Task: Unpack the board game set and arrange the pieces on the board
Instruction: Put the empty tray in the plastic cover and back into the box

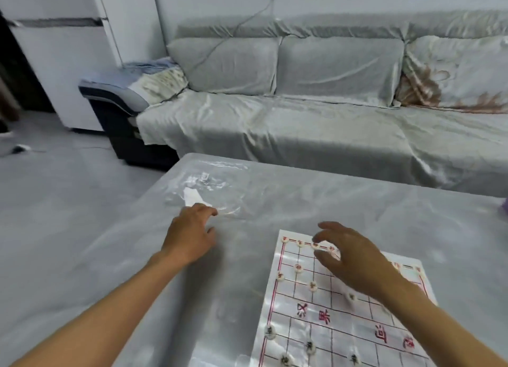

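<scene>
L hand (191,233) reaches w/ loose fingers to clear plastic bag (204,192) on table (343,201), R hand (354,259) hovers fingers curled, gripping nothing visible, over far row of round white pieces (300,243) on xiangqi board (330,320).

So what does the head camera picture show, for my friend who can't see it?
A person's right hand hovers over the far row of white round pieces on a paper board on a table. Their left hand reaches toward a clear plastic bag. A covered sofa stands behind.
</scene>
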The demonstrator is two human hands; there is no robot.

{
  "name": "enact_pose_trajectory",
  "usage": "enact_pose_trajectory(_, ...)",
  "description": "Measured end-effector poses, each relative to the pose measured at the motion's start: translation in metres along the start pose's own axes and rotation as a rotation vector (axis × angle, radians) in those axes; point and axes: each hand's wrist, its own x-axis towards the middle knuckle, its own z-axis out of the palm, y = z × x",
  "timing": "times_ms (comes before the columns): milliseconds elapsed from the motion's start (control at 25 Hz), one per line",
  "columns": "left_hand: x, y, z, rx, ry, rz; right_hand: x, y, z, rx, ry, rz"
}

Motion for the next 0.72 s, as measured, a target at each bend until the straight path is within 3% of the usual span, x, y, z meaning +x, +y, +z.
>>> enact_pose_trajectory(160,0.028,-0.05,0.016,0.081,-0.196,-0.077,0.036,-0.08,0.041,-0.01,-0.144,-0.176)
enact_pose_trajectory(320,0.06,-0.05,0.036,0.061,-0.256,-0.066,0.051,-0.103,0.067,-0.015,-0.223,-0.176)
enact_pose_trajectory(440,0.078,-0.048,0.042,0.074,-0.119,-0.124,0.051,-0.102,0.081,0.004,-0.242,-0.123)
enact_pose_trajectory(560,0.079,-0.052,0.039,-0.07,0.072,-0.151,0.05,-0.108,0.085,0.016,-0.187,-0.082)
enact_pose_trajectory(720,0.028,-0.058,0.02,-0.281,0.19,-0.059,0.045,-0.133,0.083,0.256,-0.068,0.001)
